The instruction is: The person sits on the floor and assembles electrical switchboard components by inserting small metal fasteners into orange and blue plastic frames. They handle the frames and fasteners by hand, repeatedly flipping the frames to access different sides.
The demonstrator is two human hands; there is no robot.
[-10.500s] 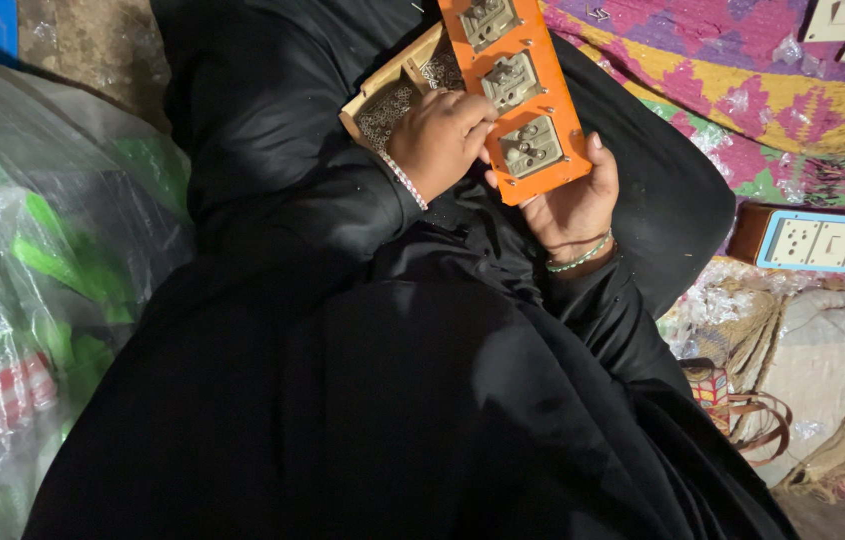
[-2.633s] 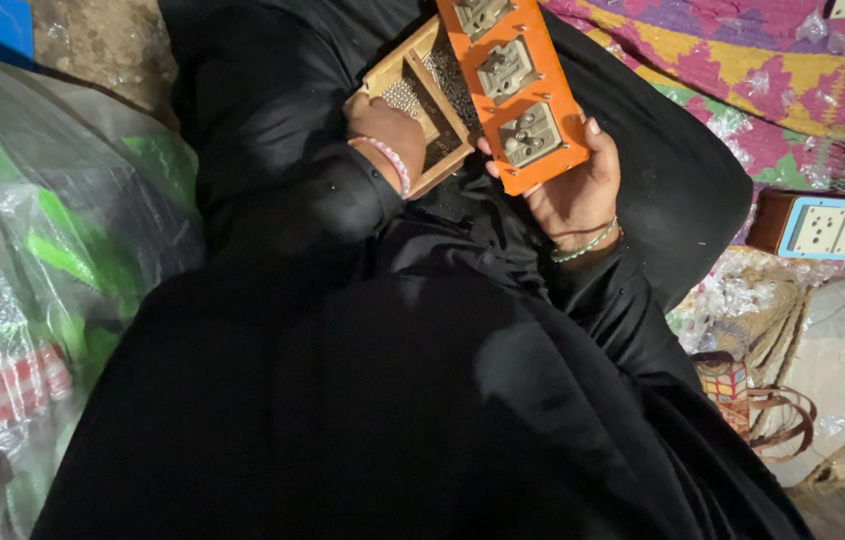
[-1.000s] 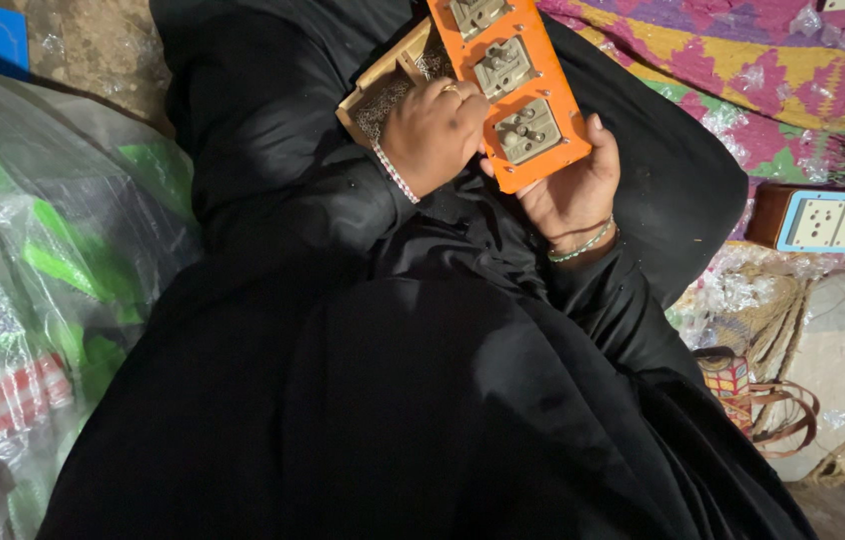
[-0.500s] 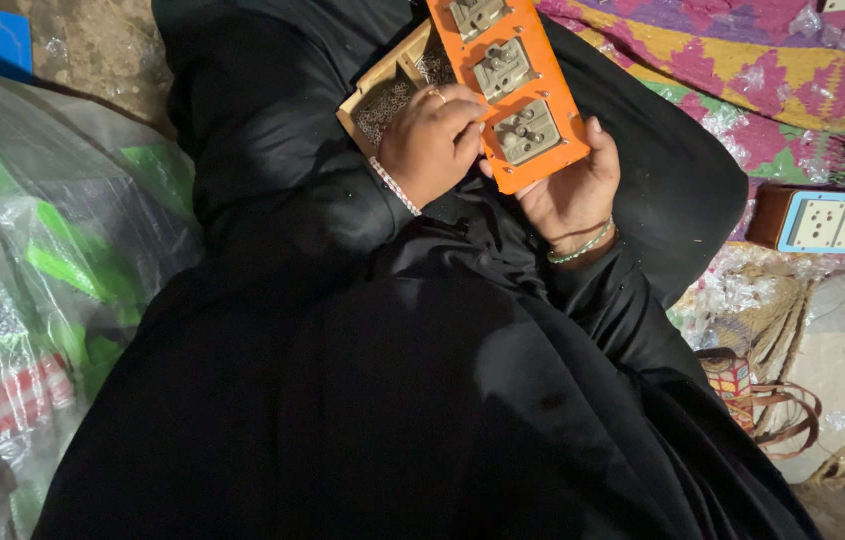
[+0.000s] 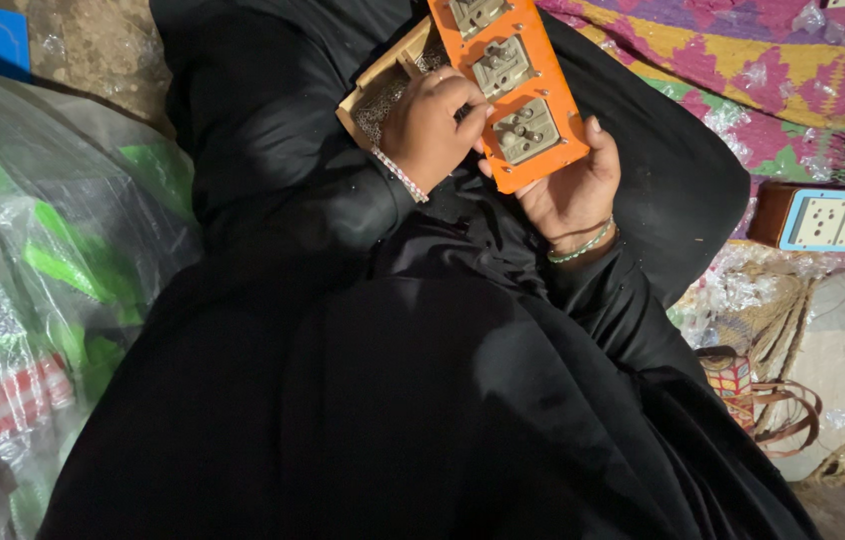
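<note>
My right hand [image 5: 568, 192] grips the lower end of a long orange plastic panel [image 5: 543, 70] that carries several grey socket units in a row. My left hand [image 5: 431, 128] rests against the panel's left edge, fingers curled on the lowest grey unit [image 5: 529, 130]; whether it pinches a small part I cannot tell. Under my left hand lies a shallow wooden tray [image 5: 375, 85] with small metal bits inside. Everything sits on my lap, which is covered by black cloth [image 5: 423, 380].
Clear plastic bags with green and red contents [image 5: 43, 280] fill the left side. A patterned pink and yellow cloth [image 5: 763, 80] lies at upper right, a blue-and-white socket strip in a brown box [image 5: 838, 220] beside it, woven sacks and a basket [image 5: 823, 350] below.
My left hand came back from inside the wooden tray onto the orange panel's lower socket unit. The panel and my right hand have hardly shifted.
</note>
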